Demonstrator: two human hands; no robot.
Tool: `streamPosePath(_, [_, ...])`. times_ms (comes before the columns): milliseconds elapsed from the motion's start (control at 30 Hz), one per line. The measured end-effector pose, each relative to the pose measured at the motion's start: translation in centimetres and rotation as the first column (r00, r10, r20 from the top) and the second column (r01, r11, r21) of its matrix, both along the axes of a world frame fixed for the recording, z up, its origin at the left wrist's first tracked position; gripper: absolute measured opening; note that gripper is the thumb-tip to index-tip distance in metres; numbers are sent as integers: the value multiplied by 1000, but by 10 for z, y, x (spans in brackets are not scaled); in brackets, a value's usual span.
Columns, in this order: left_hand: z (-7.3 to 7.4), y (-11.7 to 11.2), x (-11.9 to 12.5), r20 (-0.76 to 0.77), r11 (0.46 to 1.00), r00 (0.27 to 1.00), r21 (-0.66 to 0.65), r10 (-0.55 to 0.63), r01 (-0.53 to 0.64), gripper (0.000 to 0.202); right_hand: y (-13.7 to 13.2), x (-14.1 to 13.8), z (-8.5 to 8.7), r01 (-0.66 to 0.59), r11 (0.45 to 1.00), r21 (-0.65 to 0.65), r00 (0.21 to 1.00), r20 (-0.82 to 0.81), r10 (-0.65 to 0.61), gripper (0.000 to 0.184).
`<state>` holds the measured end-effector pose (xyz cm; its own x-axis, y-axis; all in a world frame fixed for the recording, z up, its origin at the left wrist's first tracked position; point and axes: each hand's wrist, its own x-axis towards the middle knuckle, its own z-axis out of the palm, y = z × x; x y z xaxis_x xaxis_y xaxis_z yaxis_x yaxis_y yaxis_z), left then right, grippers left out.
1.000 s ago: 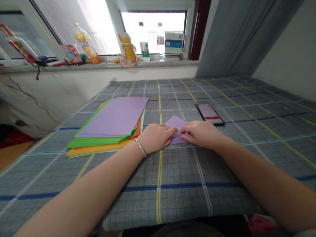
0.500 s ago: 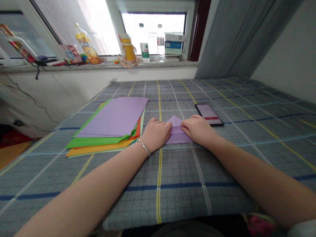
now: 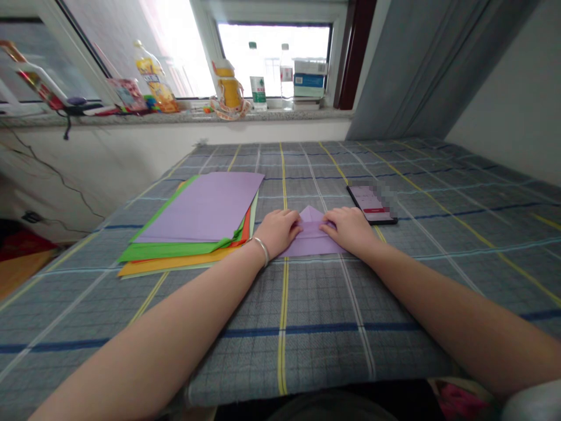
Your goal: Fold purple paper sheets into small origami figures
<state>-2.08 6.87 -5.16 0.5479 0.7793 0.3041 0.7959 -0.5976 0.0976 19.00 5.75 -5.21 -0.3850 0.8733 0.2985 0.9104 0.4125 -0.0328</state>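
Observation:
A folded sheet of purple paper (image 3: 312,245) lies on the checked cloth before me, its top coming to a point and a crease band running across the middle. My left hand (image 3: 279,229), with a silver bangle at the wrist, has its fingers closed on the left edge of the paper. On the opposite edge, the fingers and thumb of my right hand (image 3: 348,227) are closed too. Both hands partly hide the paper's sides. To the left rests a stack of coloured paper (image 3: 201,204), purple on top, with green, orange and red sheets under it.
Beyond my right hand lies a phone (image 3: 372,204) with its screen lit. The checked tablecloth (image 3: 324,304) covers the table. A windowsill (image 3: 184,116) at the back carries bottles, a yellow cup (image 3: 228,90), a tube (image 3: 258,92) and stacked boxes (image 3: 309,82).
My left hand has shifted slightly up and left along the paper, uncovering more of its lower left corner. The right hand has moved only a little.

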Motion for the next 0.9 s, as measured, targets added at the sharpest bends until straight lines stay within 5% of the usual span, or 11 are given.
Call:
streamPosePath(167, [-4, 6, -1, 93, 996, 996, -84, 17, -9, 9, 1, 0, -2, 40, 999, -14, 999, -9, -40, 22])
streamPosePath(300, [-4, 2, 1, 33, 998, 999, 62, 6, -8, 14, 1, -1, -2, 64, 997, -46, 998, -3, -65, 24])
streamPosePath(400, [-4, -4, 4, -32, 984, 991, 126, -126, 129, 22, 2, -1, -2, 67, 996, -58, 998, 2, -67, 24])
streamPosePath(500, [-4, -9, 6, -85, 959, 957, 25, -278, 281, 33, 3, 1, -3, 53, 997, -62, 998, -13, -54, 24])
streamPosePath(667, [-3, -11, 8, -190, 944, 934, -197, -303, 266, 52, 6, 14, 1, 62, 990, -126, 987, -141, -80, 16])
streamPosePath(900, [-5, -9, 8, -234, 945, 920, -164, -316, 283, 50, 7, 46, 16, 157, 942, -296, 941, -244, -233, 30])
